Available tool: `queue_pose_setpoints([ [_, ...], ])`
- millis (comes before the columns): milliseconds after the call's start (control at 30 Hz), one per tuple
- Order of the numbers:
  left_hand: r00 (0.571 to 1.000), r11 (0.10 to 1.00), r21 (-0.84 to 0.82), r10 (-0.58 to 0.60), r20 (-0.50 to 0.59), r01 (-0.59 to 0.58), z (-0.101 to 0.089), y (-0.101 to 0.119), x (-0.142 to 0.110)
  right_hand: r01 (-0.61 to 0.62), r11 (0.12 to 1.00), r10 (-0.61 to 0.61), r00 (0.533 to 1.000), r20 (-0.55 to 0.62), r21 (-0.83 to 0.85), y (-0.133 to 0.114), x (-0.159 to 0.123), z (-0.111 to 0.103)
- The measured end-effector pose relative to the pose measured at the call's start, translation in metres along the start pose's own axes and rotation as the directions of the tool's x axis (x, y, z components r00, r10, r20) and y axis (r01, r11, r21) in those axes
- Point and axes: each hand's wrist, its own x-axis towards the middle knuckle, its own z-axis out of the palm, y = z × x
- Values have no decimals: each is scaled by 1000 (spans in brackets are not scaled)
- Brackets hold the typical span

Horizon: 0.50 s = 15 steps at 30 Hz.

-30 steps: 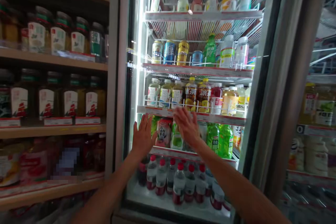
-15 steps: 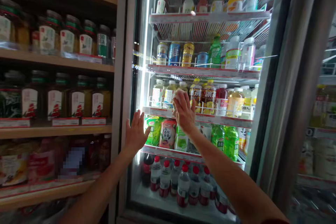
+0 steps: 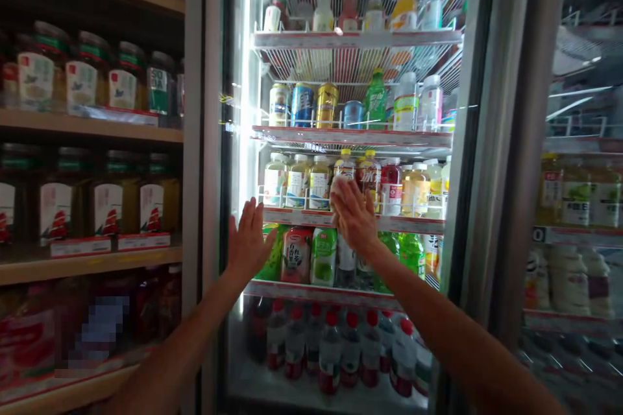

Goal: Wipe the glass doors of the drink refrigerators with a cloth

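In the head view a lit drinks fridge stands behind a glass door (image 3: 272,395). My left hand (image 3: 249,240) lies flat against the glass near its left side, fingers stretched up and holding nothing. A pale, crumpled cloth (image 3: 337,189) is under the fingers of my right hand (image 3: 359,219), pressed to the glass at mid-height. Behind that hand, brown bottles with yellow caps (image 3: 368,172) are partly hidden. Most of the cloth is covered by the fingers. Close to my left hand, behind the glass, stand a green bottle (image 3: 270,262) and a red-brown tea bottle (image 3: 295,258).
Wooden shelves (image 3: 92,126) with rows of labelled bottles stand to the left, beyond a grey metal post (image 3: 193,110). On the right is a thick metal door frame (image 3: 516,142), with another fridge past it. Red-capped bottles (image 3: 331,350) fill the fridge floor.
My right hand rose with the cloth, then slid right across the glass in front of the yellow-capped bottles. My left hand shifted left and stays flat. The whole view has swayed sideways.
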Motion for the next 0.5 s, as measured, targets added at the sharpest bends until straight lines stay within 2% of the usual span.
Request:
queue_pose_setpoints([
  [67, 999, 999, -21, 31, -16, -32, -1, 14, 9, 86, 996, -86, 995, 59, -6, 16, -10, -8],
  [100, 999, 998, -31, 46, -25, -46, -1, 20, 13, 48, 999, -47, 998, 49, -26, 29, -12, -13],
  [167, 997, 996, -46, 70, -45, -72, -1, 32, 20, -170, 982, 166, 985, -56, -79, 57, -12, -22],
  [233, 994, 995, -58, 83, -70, -87, 0, 43, 27, -378, 921, 358, 916, -183, -93, 79, -10, -30],
  [267, 993, 994, -63, 87, -83, -92, 1, 49, 30, -424, 901, 399, 892, -214, -89, 84, -11, -33],
  [300, 991, 993, -69, 90, -95, -97, 2, 55, 33, -416, 905, 390, 895, -217, -86, 85, -13, -35],
  [333, 990, 992, -74, 95, -108, -104, 3, 61, 36, -346, 934, 326, 927, -188, -87, 83, -16, -36],
  [400, 986, 989, -78, 112, -127, -122, 5, 73, 41, -90, 993, 87, 995, -47, -76, 75, -24, -38],
  [433, 983, 988, -77, 125, -134, -136, 6, 78, 43, 17, 998, -15, 1000, 22, -64, 75, -27, -40],
  [467, 981, 986, -75, 136, -140, -147, 6, 81, 45, 57, 996, -53, 997, 56, -65, 80, -28, -42],
  [500, 979, 985, -71, 144, -145, -156, 7, 84, 47, 14, 996, -10, 999, 41, -84, 88, -29, -46],
])
